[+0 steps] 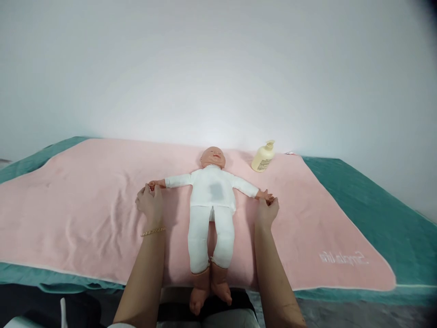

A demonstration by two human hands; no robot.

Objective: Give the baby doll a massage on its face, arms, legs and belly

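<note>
Doll (213,193) lies between left grip (150,203) and right grip (268,212) (held by both).

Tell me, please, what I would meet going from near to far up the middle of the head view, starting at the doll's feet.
Doll's feet → white-covered legs → white-covered torso → doll's head → wall.

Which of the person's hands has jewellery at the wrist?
The left hand, on the picture's left, at one arm of the doll: a gold-coloured bracelet circles its wrist. The right hand's wrist is bare.
</note>
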